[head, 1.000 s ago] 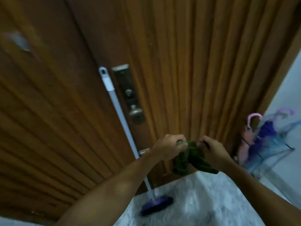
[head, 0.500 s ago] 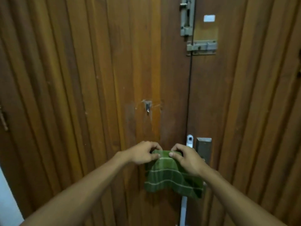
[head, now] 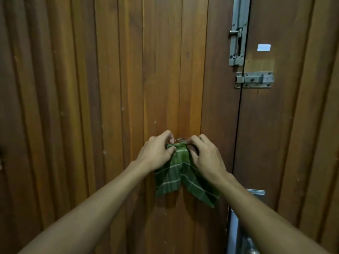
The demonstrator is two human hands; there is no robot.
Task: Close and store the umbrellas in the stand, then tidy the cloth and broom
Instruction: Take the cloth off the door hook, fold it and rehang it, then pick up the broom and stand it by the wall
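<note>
Dim, warm indoor light; the door [head: 113, 88] glows brightest in an orange band at centre and darkens toward both sides; soft shadow beneath the cloth [head: 176, 173]; planks bow outward at the edges; focus slightly soft throughout.

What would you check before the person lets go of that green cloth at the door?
1. Both hands on the cloth: ok. The left hand and right hand each pinch the top edge of the green cloth.
2. Hook within reach: ok. A small metal hook shows on the wooden door between the fingertips.
3. Cloth actually caught on the hook: cannot tell; the fingers cover that spot.
4. Cloth hanging freely: ok, it drapes down flat against the door.
5. Cloth clear of the door bolts: ok, they sit well above and to the right.
</note>
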